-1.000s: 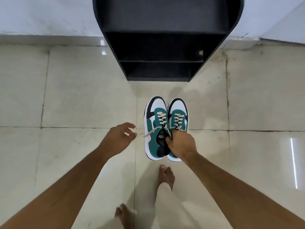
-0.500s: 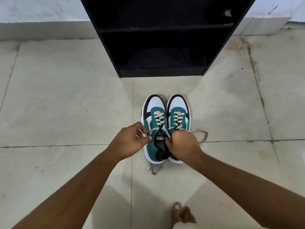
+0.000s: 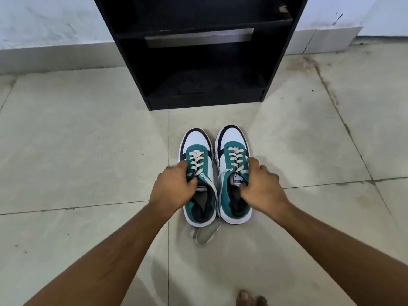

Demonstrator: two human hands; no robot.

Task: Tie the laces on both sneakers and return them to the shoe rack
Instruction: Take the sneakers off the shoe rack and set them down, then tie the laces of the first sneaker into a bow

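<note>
Two teal, white and navy sneakers stand side by side on the tiled floor, toes toward the black shoe rack (image 3: 134, 69). My left hand (image 3: 173, 187) grips the left sneaker (image 3: 197, 151) at its tongue and collar. My right hand (image 3: 260, 184) grips the right sneaker (image 3: 233, 146) the same way. The cream laces are threaded through the eyelets, and their loose ends hang untied near my fingers. Both heels rest on the floor in front of me.
The rack stands against a pale wall (image 3: 50, 23), its bottom shelf (image 3: 205, 89) dark and open, a higher shelf above. My bare toes (image 3: 249, 298) show at the bottom edge. Pale floor tiles (image 3: 77, 140) spread to both sides.
I have come lower and closer to the rack. The pair, held together in my right hand, now rests apart on the floor. My left hand has taken the left sneaker.
</note>
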